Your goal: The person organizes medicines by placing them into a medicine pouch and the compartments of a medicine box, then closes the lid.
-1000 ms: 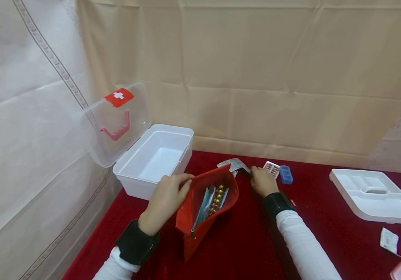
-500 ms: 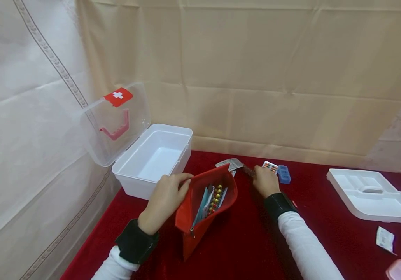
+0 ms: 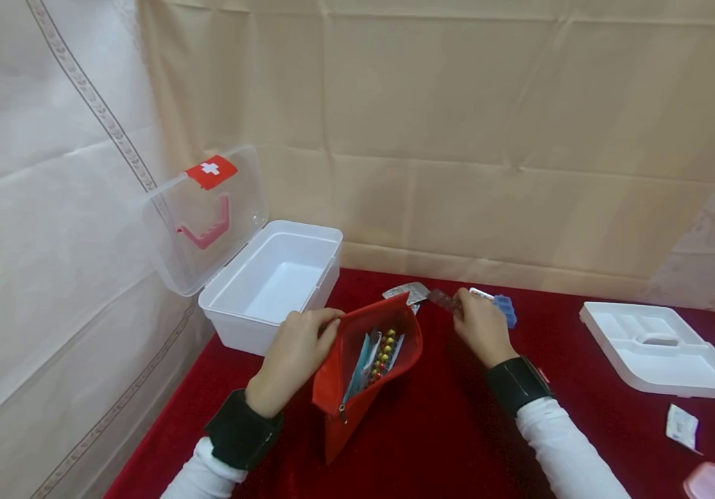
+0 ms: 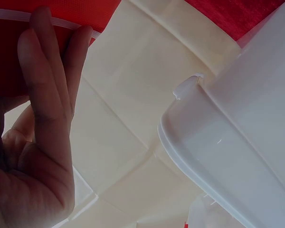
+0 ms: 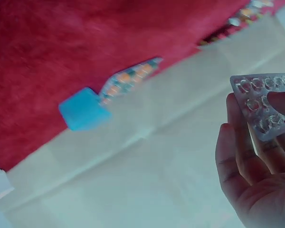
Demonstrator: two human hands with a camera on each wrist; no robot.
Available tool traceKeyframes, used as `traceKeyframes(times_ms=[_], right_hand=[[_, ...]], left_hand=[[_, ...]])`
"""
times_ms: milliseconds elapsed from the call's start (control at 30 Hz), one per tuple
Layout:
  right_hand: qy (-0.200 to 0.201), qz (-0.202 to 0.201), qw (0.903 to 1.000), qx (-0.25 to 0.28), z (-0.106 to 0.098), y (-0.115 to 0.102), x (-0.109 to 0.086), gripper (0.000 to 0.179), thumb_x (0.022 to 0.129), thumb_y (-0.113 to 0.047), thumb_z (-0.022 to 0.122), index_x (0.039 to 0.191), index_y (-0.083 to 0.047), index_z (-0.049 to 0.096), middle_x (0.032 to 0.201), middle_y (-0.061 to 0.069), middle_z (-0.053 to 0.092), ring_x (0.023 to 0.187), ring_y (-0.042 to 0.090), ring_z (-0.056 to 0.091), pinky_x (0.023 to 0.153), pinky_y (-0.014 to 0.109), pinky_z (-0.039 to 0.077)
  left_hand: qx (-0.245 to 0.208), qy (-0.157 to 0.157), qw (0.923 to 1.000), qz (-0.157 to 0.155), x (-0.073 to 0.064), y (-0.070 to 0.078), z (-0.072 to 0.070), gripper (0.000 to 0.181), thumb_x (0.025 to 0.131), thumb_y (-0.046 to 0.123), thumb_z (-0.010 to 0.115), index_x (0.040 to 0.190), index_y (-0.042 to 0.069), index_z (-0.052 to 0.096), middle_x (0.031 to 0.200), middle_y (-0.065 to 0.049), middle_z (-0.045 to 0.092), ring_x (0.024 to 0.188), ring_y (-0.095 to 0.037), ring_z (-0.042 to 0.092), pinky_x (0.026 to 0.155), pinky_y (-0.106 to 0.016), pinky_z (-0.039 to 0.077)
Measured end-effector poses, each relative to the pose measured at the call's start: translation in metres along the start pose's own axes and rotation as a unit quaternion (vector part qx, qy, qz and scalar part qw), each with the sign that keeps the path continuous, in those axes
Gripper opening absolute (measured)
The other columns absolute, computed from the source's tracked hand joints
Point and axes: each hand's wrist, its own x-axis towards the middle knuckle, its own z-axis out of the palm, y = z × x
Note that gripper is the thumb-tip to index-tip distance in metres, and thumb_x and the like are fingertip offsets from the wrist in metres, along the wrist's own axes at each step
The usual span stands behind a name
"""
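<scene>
In the head view my left hand pinches the rim of a red zip pouch, which stands with its mouth open. Inside it show a gold-and-red blister pack and some pale blue and white packets. To the right, my right hand holds a clear blister pack, thumb over its front and fingers behind it in the right wrist view. Just past the pouch lie silver blister packs. Beyond my right hand are a blister pack of orange-and-green capsules and a blue pill organizer.
A white first-aid box stands at the left, its clear lid swung up. A white compartment tray lies at the right on the red cloth. Nearer are a small white packet and a pink box.
My right hand has picked up the clear blister pack and drawn it slightly up and to the right, now covering part of the capsule pack. My left hand keeps its hold on the pouch.
</scene>
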Motion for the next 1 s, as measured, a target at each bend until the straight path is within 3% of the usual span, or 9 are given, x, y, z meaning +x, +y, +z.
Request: traceKeyframes(times_ms=[200,567,833,1000], right_hand=[[0.014,-0.028,0.9994,0.016,-0.019,-0.017,-0.008,0.015,0.076,0.000,0.061,0.090,-0.005,0.061,0.078,0.010,0.064,0.068,0.022,0.059,0.059,0.039,0.051],[0.065,-0.104,0.9917,0.037,-0.043,-0.054,-0.027,0.013,0.078,0.000,0.063,0.087,-0.009,0.064,0.079,0.007,0.068,0.071,0.019,0.061,0.063,0.035,0.053],[0.059,-0.205,0.9749,0.062,-0.040,-0.073,-0.029,0.019,0.075,0.001,0.066,0.086,-0.013,0.066,0.084,0.001,0.069,0.083,0.018,0.058,0.071,0.033,0.053],[0.032,-0.248,0.9653,0.075,-0.032,-0.081,-0.028,0.017,0.075,-0.001,0.067,0.086,-0.014,0.067,0.083,-0.002,0.068,0.083,0.016,0.056,0.071,0.031,0.051]], left_hand=[[0.001,0.002,1.0000,0.002,0.000,-0.001,0.000,0.022,0.086,0.018,0.062,0.107,0.012,0.068,0.085,-0.005,0.070,0.058,-0.006,0.061,0.052,-0.018,0.051],[0.004,0.004,1.0000,0.004,0.000,-0.001,-0.001,0.023,0.086,0.019,0.062,0.107,0.012,0.067,0.085,-0.005,0.070,0.059,-0.007,0.062,0.053,-0.019,0.052],[0.010,0.012,0.9998,0.012,0.001,-0.001,0.000,0.022,0.086,0.018,0.062,0.106,0.012,0.068,0.084,-0.004,0.070,0.059,-0.006,0.061,0.053,-0.018,0.051],[0.004,0.009,0.9999,0.011,0.000,-0.002,0.000,0.023,0.086,0.019,0.062,0.107,0.012,0.068,0.085,-0.005,0.070,0.058,-0.006,0.061,0.052,-0.018,0.051]])
